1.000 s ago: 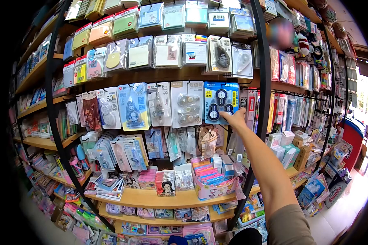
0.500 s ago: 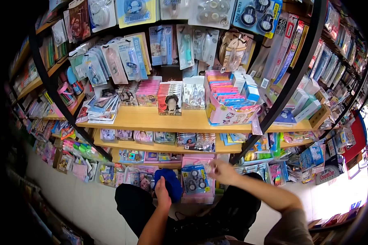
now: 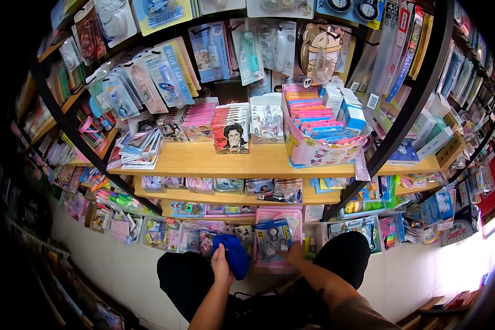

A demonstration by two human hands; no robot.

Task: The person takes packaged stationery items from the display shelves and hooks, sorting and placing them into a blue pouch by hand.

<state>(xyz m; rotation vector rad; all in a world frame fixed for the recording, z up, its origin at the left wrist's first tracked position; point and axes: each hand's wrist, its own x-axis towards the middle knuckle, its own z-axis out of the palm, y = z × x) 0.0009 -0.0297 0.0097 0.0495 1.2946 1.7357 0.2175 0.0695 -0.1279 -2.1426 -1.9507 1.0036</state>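
My left hand [image 3: 221, 265] is closed around a bunched blue cloth [image 3: 237, 257] above my left knee. Beside it, a blue blister pack [image 3: 273, 237] with several round, dark-rimmed items lies tilted on a pink bin [image 3: 278, 268]. My right hand [image 3: 293, 253] is at the lower right edge of that pack, its fingers bent against the edge. The fingertips are partly hidden, but they appear to grip it.
A wooden shelf [image 3: 203, 160] with small boxes and a pink cartoon box [image 3: 327, 155] stands in front of me. Black metal posts [image 3: 404, 121] flank it. Clear bins [image 3: 162, 233] line the floor on both sides of the pink bin.
My right hand has come down from above the pink bin's right side to the blister pack's edge. The left hand still holds the blue cloth. The view has shifted slightly.
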